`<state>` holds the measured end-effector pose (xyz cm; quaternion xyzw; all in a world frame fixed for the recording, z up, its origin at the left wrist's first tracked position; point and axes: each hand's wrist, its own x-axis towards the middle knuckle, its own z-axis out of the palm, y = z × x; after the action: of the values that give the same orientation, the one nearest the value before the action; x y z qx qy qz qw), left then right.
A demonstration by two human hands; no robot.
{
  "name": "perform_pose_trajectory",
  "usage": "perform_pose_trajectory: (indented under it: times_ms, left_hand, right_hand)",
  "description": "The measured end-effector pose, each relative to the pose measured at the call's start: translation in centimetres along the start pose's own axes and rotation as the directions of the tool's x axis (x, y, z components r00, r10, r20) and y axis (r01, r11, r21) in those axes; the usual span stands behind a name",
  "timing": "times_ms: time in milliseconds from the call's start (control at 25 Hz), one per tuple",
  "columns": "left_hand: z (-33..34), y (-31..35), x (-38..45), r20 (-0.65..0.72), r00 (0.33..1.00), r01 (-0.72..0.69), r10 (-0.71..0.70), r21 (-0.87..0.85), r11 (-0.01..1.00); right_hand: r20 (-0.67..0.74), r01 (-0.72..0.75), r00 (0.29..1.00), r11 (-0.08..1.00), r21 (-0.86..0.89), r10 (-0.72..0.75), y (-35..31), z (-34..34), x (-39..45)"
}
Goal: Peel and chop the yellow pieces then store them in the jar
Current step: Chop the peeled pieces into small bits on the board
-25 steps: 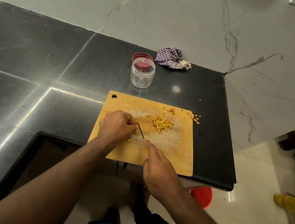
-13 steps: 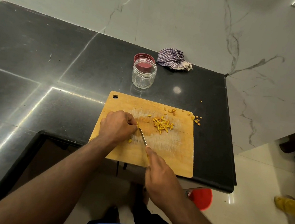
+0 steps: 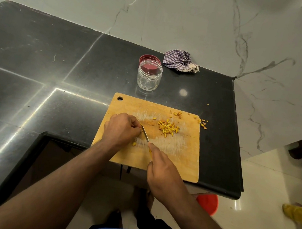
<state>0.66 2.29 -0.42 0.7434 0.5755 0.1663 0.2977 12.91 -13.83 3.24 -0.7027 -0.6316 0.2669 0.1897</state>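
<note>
A wooden cutting board [image 3: 179, 155] lies on the black counter. My left hand [image 3: 121, 129] pinches a yellow piece against the board, mostly hidden under my fingertips. My right hand [image 3: 162, 169] grips a knife [image 3: 145, 134] whose blade rests right beside those fingertips. A pile of chopped yellow bits [image 3: 168, 128] lies on the board to the right of the blade, and one loose yellow chunk [image 3: 134, 143] sits below my left hand. An open clear jar [image 3: 149, 75] stands beyond the board, with its red lid [image 3: 149, 59] behind it.
A checked cloth [image 3: 178, 61] is bunched against the marble wall. Peel scraps [image 3: 202, 123] lie at the board's far right corner and on the counter. The counter ends close to the board's right and near sides; a red tub [image 3: 207, 203] stands on the floor below.
The knife blade has shifted slightly along the piece under my left fingertips. Both hands stay in nearly the same place on the board.
</note>
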Motion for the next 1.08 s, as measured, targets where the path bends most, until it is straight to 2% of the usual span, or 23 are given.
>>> perform_pose_trajectory:
  times_ms: [320, 520, 920, 1080]
  left_hand:
    - [0.0, 0.1, 0.0, -0.009, 1.000, 0.002, -0.002, 0.022, 1.000]
    - [-0.2, 0.1, -0.1, 0.000, 1.000, -0.011, 0.011, -0.001, 1.000]
    - [-0.7, 0.6, -0.2, 0.019, 1.000, -0.001, 0.001, -0.005, 1.000]
    - [-0.7, 0.8, -0.3, 0.004, 1.000, 0.010, -0.010, 0.019, 1.000]
  right_hand:
    - [0.024, -0.010, 1.000, 1.000, -0.007, 0.010, 0.7, 0.3, -1.7]
    - [-0.047, -0.017, 0.999, 0.999, 0.047, 0.019, 0.7, -0.2, -2.2]
    - [0.035, -0.018, 0.999, 1.000, -0.020, 0.018, 0.2, -0.1, 0.7]
    - [0.037, -0.012, 0.999, 1.000, 0.003, 0.012, 0.8, 0.0, -0.8]
